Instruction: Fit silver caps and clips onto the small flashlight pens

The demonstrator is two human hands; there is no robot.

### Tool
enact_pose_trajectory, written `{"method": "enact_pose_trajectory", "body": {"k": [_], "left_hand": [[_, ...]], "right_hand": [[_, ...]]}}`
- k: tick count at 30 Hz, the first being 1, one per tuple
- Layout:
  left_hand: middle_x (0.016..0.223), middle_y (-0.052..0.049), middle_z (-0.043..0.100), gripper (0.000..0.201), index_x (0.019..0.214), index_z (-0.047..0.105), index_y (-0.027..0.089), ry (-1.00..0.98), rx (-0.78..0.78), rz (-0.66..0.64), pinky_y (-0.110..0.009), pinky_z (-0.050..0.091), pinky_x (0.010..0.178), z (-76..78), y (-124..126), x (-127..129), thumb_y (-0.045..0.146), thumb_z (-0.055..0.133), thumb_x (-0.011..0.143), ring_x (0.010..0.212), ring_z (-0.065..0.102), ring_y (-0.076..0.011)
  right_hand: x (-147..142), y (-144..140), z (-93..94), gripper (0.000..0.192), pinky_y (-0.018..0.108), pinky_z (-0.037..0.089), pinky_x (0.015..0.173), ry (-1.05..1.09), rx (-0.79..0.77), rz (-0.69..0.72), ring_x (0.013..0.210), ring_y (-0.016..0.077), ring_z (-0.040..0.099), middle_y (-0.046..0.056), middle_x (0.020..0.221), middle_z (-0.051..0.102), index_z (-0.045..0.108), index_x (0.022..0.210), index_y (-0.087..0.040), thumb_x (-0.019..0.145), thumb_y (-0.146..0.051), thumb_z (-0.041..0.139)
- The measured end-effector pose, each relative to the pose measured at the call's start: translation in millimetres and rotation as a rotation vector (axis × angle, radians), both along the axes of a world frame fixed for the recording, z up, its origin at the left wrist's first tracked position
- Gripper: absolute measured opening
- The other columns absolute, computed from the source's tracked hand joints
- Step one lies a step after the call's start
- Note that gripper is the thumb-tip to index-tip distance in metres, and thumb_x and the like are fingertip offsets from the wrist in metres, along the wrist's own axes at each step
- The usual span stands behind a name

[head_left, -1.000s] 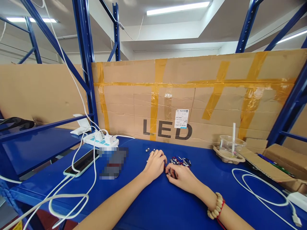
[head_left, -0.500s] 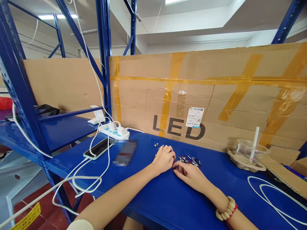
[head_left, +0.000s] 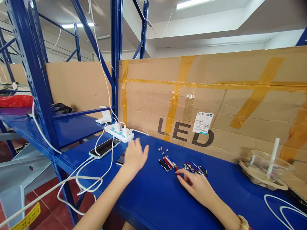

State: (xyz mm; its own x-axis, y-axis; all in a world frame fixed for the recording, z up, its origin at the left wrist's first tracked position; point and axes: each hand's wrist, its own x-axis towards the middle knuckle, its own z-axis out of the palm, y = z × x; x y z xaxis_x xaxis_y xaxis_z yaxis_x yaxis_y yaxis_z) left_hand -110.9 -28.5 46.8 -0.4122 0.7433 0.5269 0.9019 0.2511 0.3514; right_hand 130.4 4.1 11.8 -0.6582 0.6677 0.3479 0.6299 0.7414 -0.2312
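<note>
Seemingly for order, slim metal tubes (head_left: 167, 163) are aligned left of the carabiner clips (head_left: 194, 167); the nearest is touched by the curled right hand (head_left: 196, 186), its grip unclear. Farther left, a smartphone (head_left: 120, 159) is partly covered by the left hand (head_left: 134, 156), fingers spread.

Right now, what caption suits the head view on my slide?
Left hand by a phone, right hand beside small coloured tubes, on a blue table.
</note>
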Motion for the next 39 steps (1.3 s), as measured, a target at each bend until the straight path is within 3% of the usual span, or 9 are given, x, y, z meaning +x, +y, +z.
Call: {"method": "enact_pose_trajectory", "body": {"k": [5, 9, 12, 15, 18, 22, 25, 30, 39], "left_hand": [[0.127, -0.031, 0.039, 0.068, 0.126, 0.033, -0.010, -0.014, -0.085, 0.360, -0.047, 0.025, 0.100, -39.5, -17.6, -71.9, 0.041, 0.036, 0.082, 0.123, 0.030, -0.0398], [0.127, -0.028, 0.043, 0.067, 0.129, 0.033, -0.003, -0.129, -0.026, 0.271, -0.054, 0.022, 0.099, -44.8, -18.6, -92.9, 0.046, 0.031, 0.083, 0.124, 0.029, -0.0406], [0.134, -0.025, 0.033, 0.069, 0.134, 0.022, -0.001, -0.270, 0.093, 0.082, -0.050, 0.025, 0.102, -32.7, -25.9, -63.0, 0.047, 0.030, 0.085, 0.127, 0.028, -0.0341], [0.137, -0.019, 0.033, 0.058, 0.135, 0.022, 0.008, -0.413, -0.009, -0.478, -0.039, 0.035, 0.099, -13.9, -38.9, -6.5, 0.045, 0.021, 0.090, 0.125, 0.035, -0.0237], [0.141, -0.011, 0.029, 0.054, 0.134, 0.028, 0.016, -0.117, -0.064, -0.927, -0.037, 0.033, 0.101, 4.0, -37.2, 47.6, 0.046, 0.028, 0.090, 0.129, 0.028, -0.0218], [0.139, -0.009, 0.034, 0.043, 0.125, 0.042, 0.013, 0.491, 0.097, -1.160, -0.037, 0.026, 0.104, 5.4, 2.7, 85.3, 0.037, 0.027, 0.092, 0.132, 0.020, -0.0230], [0.135, -0.010, 0.039, 0.045, 0.128, 0.038, 0.009, 0.718, 0.115, -1.205, -0.033, 0.030, 0.100, -15.1, 30.5, 92.2, 0.035, 0.028, 0.092, 0.130, 0.026, -0.0216], [0.130, -0.008, 0.047, 0.051, 0.129, 0.033, 0.007, 0.446, 0.103, -1.178, -0.025, 0.035, 0.096, -44.3, 36.5, 90.1, 0.041, 0.033, 0.090, 0.123, 0.038, -0.0146], [0.125, -0.011, 0.050, 0.049, 0.125, 0.040, 0.009, 0.505, 0.126, -1.131, -0.032, 0.034, 0.097, -35.8, 25.4, 82.4, 0.041, 0.025, 0.091, 0.123, 0.037, -0.0217]], "right_hand": [[-0.3, 1.1, -0.6, 0.025, 0.021, 0.038, 0.047, 0.010, -0.013, 0.006, 0.046, 0.0106, 0.053, -0.004, 0.054, 0.056, 0.060, 0.093, -0.024, 0.087, -0.031, 0.037], [1.4, 4.5, -1.6, 0.025, 0.021, 0.038, 0.048, 0.027, -0.044, -0.013, 0.046, 0.0109, 0.053, -0.004, 0.054, 0.056, 0.060, 0.094, -0.024, 0.087, -0.032, 0.037], [2.2, 7.3, -2.7, 0.025, 0.022, 0.038, 0.047, 0.046, -0.066, -0.033, 0.047, 0.0115, 0.054, -0.004, 0.054, 0.056, 0.060, 0.095, -0.024, 0.087, -0.034, 0.037], [2.1, 9.9, -3.3, 0.026, 0.022, 0.040, 0.048, 0.082, -0.083, -0.044, 0.048, 0.0121, 0.055, -0.003, 0.055, 0.059, 0.060, 0.094, -0.025, 0.088, -0.035, 0.037], [4.2, 14.7, -5.6, 0.027, 0.023, 0.044, 0.050, 0.123, -0.075, -0.034, 0.048, 0.0131, 0.057, -0.001, 0.059, 0.064, 0.060, 0.091, -0.024, 0.087, -0.035, 0.036], [12.5, 25.9, -15.0, 0.028, 0.027, 0.047, 0.051, 0.166, 0.047, -0.069, 0.061, 0.0193, 0.063, 0.007, 0.068, 0.067, 0.059, 0.067, -0.020, 0.079, -0.031, 0.037], [17.8, 32.5, -21.0, 0.027, 0.028, 0.049, 0.052, 0.149, 0.047, -0.115, 0.064, 0.0213, 0.065, 0.009, 0.072, 0.069, 0.061, 0.068, -0.020, 0.077, -0.032, 0.039], [19.0, 34.0, -23.1, 0.033, 0.029, 0.048, 0.046, 0.076, 0.022, -0.078, 0.055, 0.0218, 0.065, 0.006, 0.062, 0.068, 0.059, 0.060, -0.023, 0.082, -0.034, 0.037], [20.4, 33.2, -35.6, 0.041, 0.027, 0.039, 0.038, 0.111, 0.125, -0.061, 0.039, 0.0175, 0.057, 0.005, 0.047, 0.061, 0.053, 0.054, -0.023, 0.084, -0.046, 0.036]]}}
